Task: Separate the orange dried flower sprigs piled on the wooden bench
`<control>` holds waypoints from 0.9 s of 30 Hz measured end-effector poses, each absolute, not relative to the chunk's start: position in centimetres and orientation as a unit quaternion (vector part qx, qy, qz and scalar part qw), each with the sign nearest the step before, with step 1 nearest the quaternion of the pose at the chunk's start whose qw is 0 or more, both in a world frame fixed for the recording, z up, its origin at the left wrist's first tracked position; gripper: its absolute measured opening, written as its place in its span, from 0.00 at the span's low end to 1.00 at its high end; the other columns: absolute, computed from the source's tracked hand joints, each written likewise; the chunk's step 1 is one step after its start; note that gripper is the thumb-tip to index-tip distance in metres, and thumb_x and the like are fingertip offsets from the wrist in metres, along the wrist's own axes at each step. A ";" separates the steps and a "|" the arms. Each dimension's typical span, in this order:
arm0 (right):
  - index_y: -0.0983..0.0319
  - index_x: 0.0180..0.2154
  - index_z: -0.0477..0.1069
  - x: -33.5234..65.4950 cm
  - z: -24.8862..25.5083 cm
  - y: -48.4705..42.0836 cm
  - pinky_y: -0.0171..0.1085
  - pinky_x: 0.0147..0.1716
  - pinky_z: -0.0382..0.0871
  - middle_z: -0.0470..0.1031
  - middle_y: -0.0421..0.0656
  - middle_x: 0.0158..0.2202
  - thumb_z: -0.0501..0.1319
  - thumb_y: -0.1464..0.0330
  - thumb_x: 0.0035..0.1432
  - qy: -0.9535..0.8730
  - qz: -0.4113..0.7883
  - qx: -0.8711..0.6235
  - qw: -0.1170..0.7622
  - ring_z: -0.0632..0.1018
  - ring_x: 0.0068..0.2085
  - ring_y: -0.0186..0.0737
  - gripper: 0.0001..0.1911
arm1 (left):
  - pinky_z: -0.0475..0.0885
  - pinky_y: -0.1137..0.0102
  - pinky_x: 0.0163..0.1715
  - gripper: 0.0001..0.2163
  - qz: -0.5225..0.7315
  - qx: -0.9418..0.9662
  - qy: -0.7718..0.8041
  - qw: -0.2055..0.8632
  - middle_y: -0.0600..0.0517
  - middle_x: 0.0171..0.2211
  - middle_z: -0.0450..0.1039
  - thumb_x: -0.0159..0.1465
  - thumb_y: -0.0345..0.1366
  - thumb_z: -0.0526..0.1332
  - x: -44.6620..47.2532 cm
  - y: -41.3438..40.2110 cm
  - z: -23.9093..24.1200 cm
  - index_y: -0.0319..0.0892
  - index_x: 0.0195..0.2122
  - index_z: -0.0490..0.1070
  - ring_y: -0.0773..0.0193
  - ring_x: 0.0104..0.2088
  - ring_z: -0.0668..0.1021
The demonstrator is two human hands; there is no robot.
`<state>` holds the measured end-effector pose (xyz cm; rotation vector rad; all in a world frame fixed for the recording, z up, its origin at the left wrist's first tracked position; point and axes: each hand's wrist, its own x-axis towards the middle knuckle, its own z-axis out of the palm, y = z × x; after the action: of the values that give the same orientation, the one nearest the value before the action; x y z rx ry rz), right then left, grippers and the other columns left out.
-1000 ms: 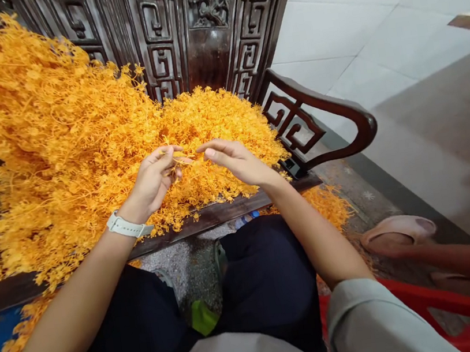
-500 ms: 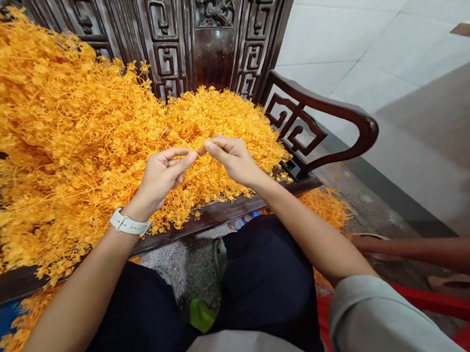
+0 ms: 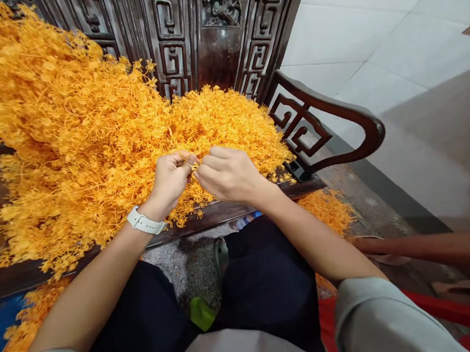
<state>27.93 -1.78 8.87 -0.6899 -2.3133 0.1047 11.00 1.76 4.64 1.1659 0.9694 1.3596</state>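
A big heap of orange plastic flower sprigs covers the seat of a dark carved wooden bench. My left hand, with a white watch on the wrist, and my right hand meet over the front of the heap. Both are closed in a pinch on one small orange sprig between their fingertips. Most of that sprig is hidden by my fingers.
The bench's carved back and curved armrest stand behind and to the right. More orange sprigs lie on the floor. Another person's leg reaches in at the right, above a red stool. Grey tiled floor lies beyond.
My hands have closed together from loose, spread fingers into a tight pinch on the sprig. The other person's leg has shifted left and hidden the sandal.
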 end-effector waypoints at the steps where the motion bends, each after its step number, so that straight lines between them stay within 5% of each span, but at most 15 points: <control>1: 0.57 0.25 0.61 27.2 9.3 -3.1 0.44 0.31 0.56 0.64 0.42 0.24 0.56 0.66 0.73 -0.904 0.001 -0.211 0.372 0.61 0.30 0.40 0.20 | 0.60 0.74 0.20 0.10 0.577 0.461 0.431 0.518 0.53 0.24 0.69 0.62 0.31 0.70 10.7 2.3 4.6 0.40 0.24 0.73 0.72 0.22 0.67; 4: 0.58 0.26 0.66 25.2 10.7 -7.0 0.43 0.30 0.59 0.67 0.41 0.25 0.58 0.69 0.72 -0.916 0.005 -0.051 0.399 0.65 0.29 0.39 0.18 | 0.54 0.75 0.17 0.14 0.583 0.399 0.475 0.525 0.55 0.22 0.65 0.66 0.31 0.67 8.7 4.0 4.9 0.41 0.24 0.68 0.74 0.19 0.61; 6: 0.59 0.29 0.70 24.9 11.3 -8.0 0.41 0.31 0.64 0.70 0.40 0.26 0.60 0.68 0.73 -0.928 0.135 -0.027 0.346 0.69 0.30 0.37 0.16 | 0.55 0.75 0.17 0.15 0.583 0.400 0.446 0.549 0.56 0.24 0.65 0.68 0.37 0.68 7.4 4.4 5.4 0.42 0.26 0.67 0.75 0.18 0.60; 8: 0.58 0.36 0.75 25.8 11.6 -6.9 0.39 0.31 0.67 0.73 0.39 0.29 0.61 0.63 0.74 -0.882 0.318 -0.099 0.332 0.71 0.30 0.35 0.12 | 0.59 0.75 0.18 0.16 0.587 0.411 0.418 0.559 0.56 0.25 0.66 0.69 0.43 0.69 6.7 4.2 5.9 0.43 0.29 0.67 0.75 0.18 0.61; 11: 0.56 0.52 0.76 28.2 11.1 -3.0 0.37 0.28 0.67 0.74 0.42 0.34 0.60 0.52 0.72 -0.697 0.481 -0.275 0.455 0.68 0.28 0.34 0.18 | 0.64 0.76 0.19 0.17 0.588 0.424 0.412 0.552 0.54 0.28 0.70 0.69 0.48 0.69 6.9 3.3 6.3 0.43 0.31 0.68 0.75 0.20 0.65; 14: 0.56 0.64 0.69 30.4 9.9 0.7 0.39 0.32 0.70 0.75 0.46 0.44 0.62 0.51 0.69 -0.565 0.474 -0.391 0.551 0.70 0.32 0.36 0.27 | 0.66 0.76 0.21 0.17 0.579 0.448 0.407 0.546 0.53 0.30 0.74 0.70 0.50 0.68 7.6 2.9 6.2 0.43 0.32 0.69 0.74 0.20 0.68; 17: 0.52 0.69 0.62 31.4 8.6 2.1 0.42 0.38 0.72 0.72 0.49 0.53 0.67 0.52 0.65 -0.583 0.378 -0.469 0.546 0.73 0.39 0.41 0.36 | 0.66 0.75 0.21 0.17 0.579 0.469 0.407 0.529 0.52 0.29 0.75 0.70 0.50 0.68 8.0 3.0 6.0 0.42 0.33 0.71 0.74 0.20 0.69; 22: 0.57 0.61 0.71 30.3 7.6 1.1 0.45 0.48 0.69 0.73 0.50 0.52 0.64 0.52 0.71 -0.758 0.214 -0.442 0.430 0.74 0.48 0.45 0.24 | 0.65 0.74 0.21 0.18 0.583 0.503 0.404 0.494 0.50 0.31 0.77 0.70 0.51 0.68 8.3 2.9 6.0 0.41 0.34 0.72 0.74 0.20 0.70; 24: 0.58 0.51 0.75 29.6 7.5 0.8 0.44 0.47 0.67 0.74 0.46 0.43 0.61 0.53 0.73 -0.798 0.186 -0.401 0.410 0.74 0.45 0.43 0.17 | 0.64 0.74 0.21 0.19 0.582 0.516 0.400 0.485 0.50 0.33 0.79 0.70 0.53 0.67 8.6 2.7 6.1 0.42 0.35 0.71 0.74 0.20 0.69; 27: 0.59 0.39 0.73 28.7 7.3 0.6 0.41 0.41 0.64 0.70 0.41 0.33 0.60 0.52 0.74 -0.800 0.185 -0.376 0.430 0.71 0.37 0.39 0.18 | 0.62 0.74 0.20 0.20 0.567 0.529 0.375 0.508 0.50 0.36 0.80 0.68 0.57 0.67 8.9 2.3 6.1 0.44 0.38 0.69 0.73 0.20 0.68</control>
<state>28.69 0.61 7.34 -0.9379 -1.9962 0.4628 8.88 2.26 6.07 1.2748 0.9042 1.3657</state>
